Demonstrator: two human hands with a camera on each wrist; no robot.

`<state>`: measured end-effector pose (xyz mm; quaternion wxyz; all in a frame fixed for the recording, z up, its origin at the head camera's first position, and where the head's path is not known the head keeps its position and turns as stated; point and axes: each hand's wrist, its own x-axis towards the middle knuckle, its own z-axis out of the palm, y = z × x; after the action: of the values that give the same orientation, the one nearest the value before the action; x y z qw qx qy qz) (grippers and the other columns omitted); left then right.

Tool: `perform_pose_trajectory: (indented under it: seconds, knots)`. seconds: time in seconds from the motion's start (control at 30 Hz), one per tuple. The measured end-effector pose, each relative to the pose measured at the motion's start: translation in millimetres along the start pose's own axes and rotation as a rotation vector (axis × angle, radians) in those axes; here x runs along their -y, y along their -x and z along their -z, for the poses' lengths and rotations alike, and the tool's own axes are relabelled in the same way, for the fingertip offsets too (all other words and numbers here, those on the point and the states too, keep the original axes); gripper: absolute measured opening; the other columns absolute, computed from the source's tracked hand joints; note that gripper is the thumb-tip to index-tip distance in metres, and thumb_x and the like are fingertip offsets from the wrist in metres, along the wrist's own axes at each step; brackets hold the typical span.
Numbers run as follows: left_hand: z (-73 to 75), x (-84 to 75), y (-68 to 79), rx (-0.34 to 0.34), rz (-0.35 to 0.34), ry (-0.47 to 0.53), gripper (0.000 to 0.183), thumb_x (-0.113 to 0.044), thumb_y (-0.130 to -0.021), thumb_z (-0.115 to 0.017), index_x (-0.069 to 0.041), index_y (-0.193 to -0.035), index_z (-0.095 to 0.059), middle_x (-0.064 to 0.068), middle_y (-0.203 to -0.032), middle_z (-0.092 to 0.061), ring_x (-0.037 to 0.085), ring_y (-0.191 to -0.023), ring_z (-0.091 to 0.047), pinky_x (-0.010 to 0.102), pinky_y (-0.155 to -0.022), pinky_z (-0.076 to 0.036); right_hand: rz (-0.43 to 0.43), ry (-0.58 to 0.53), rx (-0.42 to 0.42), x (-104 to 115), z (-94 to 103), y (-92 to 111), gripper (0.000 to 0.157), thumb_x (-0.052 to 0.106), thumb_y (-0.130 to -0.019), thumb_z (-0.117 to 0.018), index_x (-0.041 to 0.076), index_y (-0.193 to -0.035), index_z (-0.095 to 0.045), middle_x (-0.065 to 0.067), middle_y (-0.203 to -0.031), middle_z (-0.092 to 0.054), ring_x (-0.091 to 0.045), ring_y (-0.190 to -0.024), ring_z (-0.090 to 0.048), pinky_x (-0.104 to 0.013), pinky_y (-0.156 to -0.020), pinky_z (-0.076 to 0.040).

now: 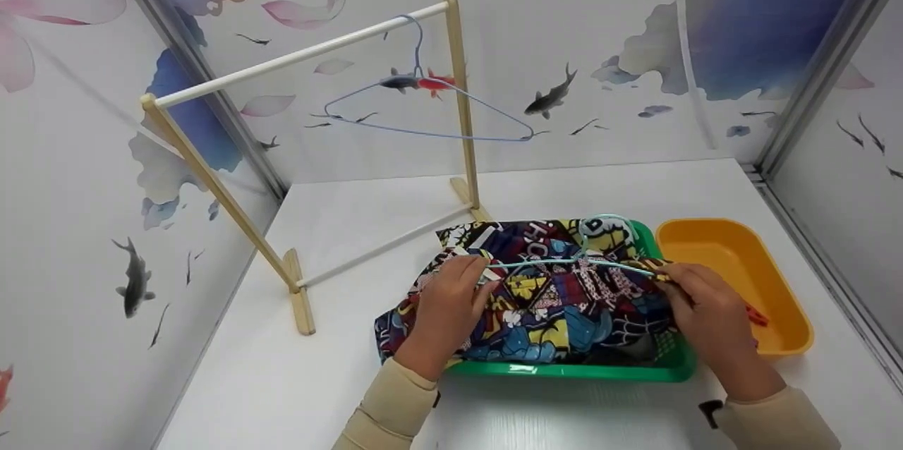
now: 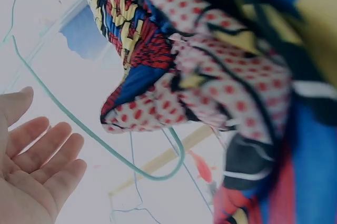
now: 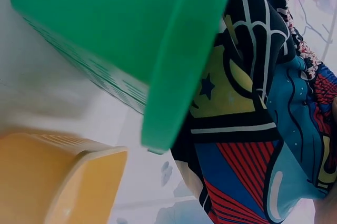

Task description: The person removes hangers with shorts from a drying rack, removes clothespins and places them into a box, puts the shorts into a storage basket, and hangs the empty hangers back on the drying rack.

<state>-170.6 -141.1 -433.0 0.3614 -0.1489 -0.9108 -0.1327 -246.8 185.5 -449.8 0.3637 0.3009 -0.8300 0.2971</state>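
Observation:
A multicoloured printed garment (image 1: 543,323) lies heaped over a green basket (image 1: 578,370); in the left wrist view its fabric (image 2: 231,81) looks gathered in part. Across its upper edge runs a light green hanger (image 1: 543,262), whose rounded end (image 2: 158,175) pokes past the cloth. My left hand (image 1: 448,309) is by the hanger's left end; in its wrist view the palm (image 2: 31,182) shows with fingers loosely extended, apart from hanger and cloth. My right hand (image 1: 712,316) pinches the garment at the hanger's right end. Most of this hand is outside the right wrist view.
Behind and left stands a wooden rack (image 1: 462,104) with a white top bar (image 1: 303,55). A blue hanger (image 1: 430,132) hangs from the bar. An orange tub (image 1: 734,238) sits right of the basket, with a red item (image 1: 757,316) inside. Printed wall panels enclose the white table (image 1: 268,379).

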Motion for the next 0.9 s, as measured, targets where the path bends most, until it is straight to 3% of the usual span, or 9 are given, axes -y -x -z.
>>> perform_pose_trajectory:
  seconds: [0.2, 0.5, 0.7, 0.9]
  knots:
    - [0.4, -5.4, -7.6, 0.080, -0.001, 0.026, 0.023, -0.023, -0.090, -0.069, -0.008, -0.108, -0.067, 0.004, -0.100, -0.068, 0.016, -0.095, -0.065, 0.026, -0.083, -0.054, 0.004, -0.007, -0.022, 2, -0.3, -1, 0.035, -0.016, -0.063, -0.080, -0.004, -0.094, -0.072, -0.015, -0.086, -0.067, -0.028, -0.079, -0.064, -0.002, -0.093, -0.030]
    - [-4.0, -9.8, -14.9, 0.046, -0.051, 0.076, 0.015, -0.014, -0.090, -0.068, -0.007, -0.103, -0.068, 0.005, -0.096, -0.069, 0.016, -0.090, -0.066, 0.024, -0.080, -0.055, 0.002, -0.040, -0.034, 4, 0.8, -2, 0.037, -0.018, -0.062, -0.079, -0.005, -0.097, -0.071, -0.016, -0.087, -0.066, -0.029, -0.081, -0.062, -0.002, -0.095, -0.031]
    - [-4.1, -11.2, -19.1, 0.048, -0.078, 0.026, 0.013, -0.005, -0.089, -0.068, -0.007, -0.101, -0.069, 0.004, -0.095, -0.070, 0.015, -0.089, -0.067, 0.021, -0.078, -0.055, 0.009, -0.057, -0.031, 4, 1.3, -3, 0.034, -0.016, -0.065, -0.078, -0.004, -0.096, -0.070, -0.017, -0.087, -0.066, -0.031, -0.082, -0.061, -0.003, -0.097, -0.030]
    - [-3.4, -10.1, -23.4, -0.035, -0.148, -0.017, 0.023, 0.010, -0.080, -0.070, -0.007, -0.094, -0.070, 0.004, -0.086, -0.070, 0.014, -0.078, -0.067, 0.021, -0.068, -0.055, 0.027, -0.024, -0.025, 3, 1.4, -5, 0.034, -0.015, -0.063, -0.080, -0.002, -0.094, -0.071, -0.014, -0.087, -0.066, -0.028, -0.080, -0.063, -0.002, -0.095, -0.031]
